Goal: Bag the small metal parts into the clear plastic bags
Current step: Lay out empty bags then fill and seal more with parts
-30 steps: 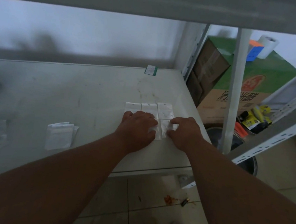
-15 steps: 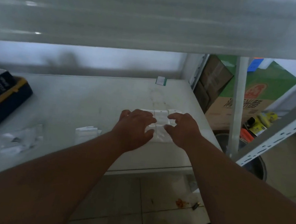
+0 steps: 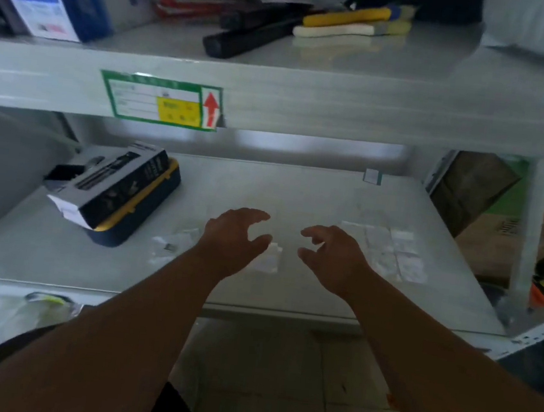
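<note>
Several filled clear bags [image 3: 390, 251] lie in a neat grid on the right of the grey shelf [image 3: 299, 188]. A small stack of clear bags [image 3: 270, 257] lies at the shelf's middle, partly hidden by my left hand [image 3: 231, 240]. More clear plastic with a small dark metal part [image 3: 169, 246] lies to the left. My left hand hovers over the stack, fingers loosely curled, holding nothing. My right hand [image 3: 329, 255] hovers just right of the stack, also loosely curled and empty.
A dark blue and yellow case with a black box on it [image 3: 118, 189] stands at the shelf's left. An upper shelf with tools and boxes [image 3: 283, 25] overhangs. A shelf post [image 3: 529, 239] and a cardboard box [image 3: 485, 208] stand at the right. A small tag [image 3: 372, 176] lies far back.
Both hands let go of the bag grid and moved left to the shelf's middle, now hovering empty. The view tilted up, showing the upper shelf.
</note>
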